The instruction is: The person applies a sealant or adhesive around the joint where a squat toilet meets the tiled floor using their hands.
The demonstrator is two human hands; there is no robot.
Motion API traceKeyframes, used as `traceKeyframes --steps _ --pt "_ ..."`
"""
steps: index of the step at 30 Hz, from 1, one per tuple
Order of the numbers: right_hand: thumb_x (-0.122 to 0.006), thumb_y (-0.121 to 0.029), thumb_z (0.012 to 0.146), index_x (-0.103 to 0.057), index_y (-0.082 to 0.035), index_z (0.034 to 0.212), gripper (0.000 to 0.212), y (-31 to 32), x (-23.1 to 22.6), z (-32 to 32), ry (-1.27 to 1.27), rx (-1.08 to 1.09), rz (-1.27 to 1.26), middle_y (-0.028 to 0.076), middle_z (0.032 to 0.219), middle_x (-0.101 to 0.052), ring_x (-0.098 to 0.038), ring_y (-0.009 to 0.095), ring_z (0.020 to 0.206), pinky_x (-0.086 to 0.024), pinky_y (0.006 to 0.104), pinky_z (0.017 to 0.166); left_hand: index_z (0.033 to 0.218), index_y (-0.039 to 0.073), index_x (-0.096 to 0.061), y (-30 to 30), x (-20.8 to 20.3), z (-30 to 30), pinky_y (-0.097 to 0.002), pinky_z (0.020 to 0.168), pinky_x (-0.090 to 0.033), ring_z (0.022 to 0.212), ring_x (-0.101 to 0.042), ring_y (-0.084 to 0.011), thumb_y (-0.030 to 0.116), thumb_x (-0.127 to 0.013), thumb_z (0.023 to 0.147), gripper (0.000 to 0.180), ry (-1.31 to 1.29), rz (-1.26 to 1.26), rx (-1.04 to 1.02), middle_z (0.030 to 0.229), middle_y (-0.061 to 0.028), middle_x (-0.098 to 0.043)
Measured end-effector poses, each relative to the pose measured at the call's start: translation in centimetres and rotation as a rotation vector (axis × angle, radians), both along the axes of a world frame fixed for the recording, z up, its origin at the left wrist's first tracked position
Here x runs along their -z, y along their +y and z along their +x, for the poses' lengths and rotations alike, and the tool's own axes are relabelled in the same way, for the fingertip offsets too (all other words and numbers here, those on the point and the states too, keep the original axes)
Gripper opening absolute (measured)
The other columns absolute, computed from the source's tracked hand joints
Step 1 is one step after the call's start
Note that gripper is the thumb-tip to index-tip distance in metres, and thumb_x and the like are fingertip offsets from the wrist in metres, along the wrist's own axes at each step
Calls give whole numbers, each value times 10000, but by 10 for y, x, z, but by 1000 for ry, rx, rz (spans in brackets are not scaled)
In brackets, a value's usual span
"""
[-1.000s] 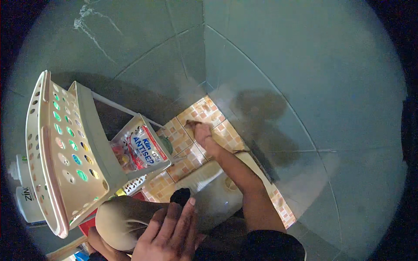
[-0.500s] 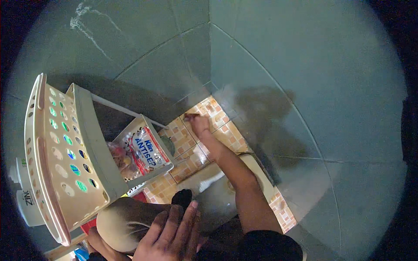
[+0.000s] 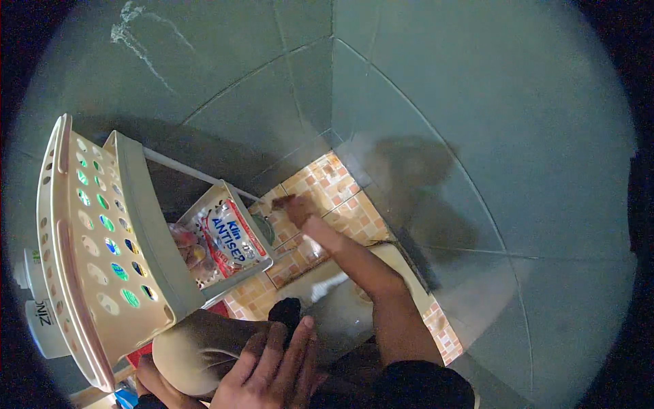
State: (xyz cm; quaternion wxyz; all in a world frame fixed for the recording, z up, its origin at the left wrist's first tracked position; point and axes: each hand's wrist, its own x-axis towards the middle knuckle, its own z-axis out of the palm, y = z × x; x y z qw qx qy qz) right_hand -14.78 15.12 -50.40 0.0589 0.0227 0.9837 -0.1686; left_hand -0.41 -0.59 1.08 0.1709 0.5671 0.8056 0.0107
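- The right hand (image 3: 298, 210) is reaching far down to the orange tiled floor (image 3: 354, 218), its fingers narrowed around a small dark thing (image 3: 283, 202) that is sitting right at the floor, just beside the round drain (image 3: 264, 228).
- The left hand (image 3: 276, 371) is lying spread and flat, fingers wide, on a rounded beige thing (image 3: 197, 347) at the lower edge; it is gripping nothing that I can see.
- Judging from this, the work at the floor is looking only part done: the dark thing is touching the fingertips but is lying low against the tiles, not lifted clear.
- A pale basin (image 3: 354, 300) is sitting under the right forearm, between the two hands, with a black thing (image 3: 286, 312) at its near rim.
- A cream plastic rack (image 3: 102, 245) with round holes is standing at the left, well apart from the reaching hand; its lower tray is carrying a red and white packet (image 3: 228, 235).
- White bottles (image 3: 41, 307) are peeking out behind the rack, mostly cut off by it.
- The light is dim, so I cannot tell what the dark thing is, nor whether the fingers are truly pinching it or only touching it.
- The beige thing is running off the lower edge, and what it is stays unclear.
- The green tiled walls (image 3: 436, 102) are filling the rest.
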Motion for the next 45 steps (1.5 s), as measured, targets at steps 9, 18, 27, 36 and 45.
traceKeyframes --steps 9,18,27,36,45 --pt "-528 -253 950 -523 -105 1349 426 59 -17 -24 -30 389 137 126 1075 -712 -727 239 872 -586 377 685 1335 -67 -530 -9 -1 -2 -431 1008 -451 1258 -529 -337 171 -662 865 543 31 -31 -44 1470 -179 -468" --pt "-528 -157 922 -600 -101 1284 373 -20 70 -4 314 73 -355 133 1251 -651 -666 316 1063 -554 433 890 1346 -63 -522 4 0 0 -430 1008 -448 1258 -526 -330 172 -663 862 556 4 0 38 1456 -176 -479" --pt "-500 -142 926 -599 -95 1223 316 59 -20 -9 -8 285 -26 147 1012 -714 -720 311 868 -570 454 661 1371 -51 -507 -3 -2 -1 -428 1001 -446 1237 -533 -330 193 -661 866 581 58 -26 8 1451 -163 -487" --pt "-526 -138 918 -513 -110 1341 424 69 -27 -15 -143 366 46 122 1187 -664 -705 270 956 -574 428 779 1362 -41 -524 -3 0 0 -430 1021 -436 1255 -530 -323 188 -662 860 569 67 -43 -38 1454 -162 -488" --pt "-461 -302 990 -693 -131 1121 317 56 35 9 -66 302 -76 112 937 -736 -716 327 759 -570 458 717 1322 -67 -541 4 -3 5 -447 1031 -436 1290 -506 -353 154 -645 853 528 -25 -3 72 1483 -195 -446"
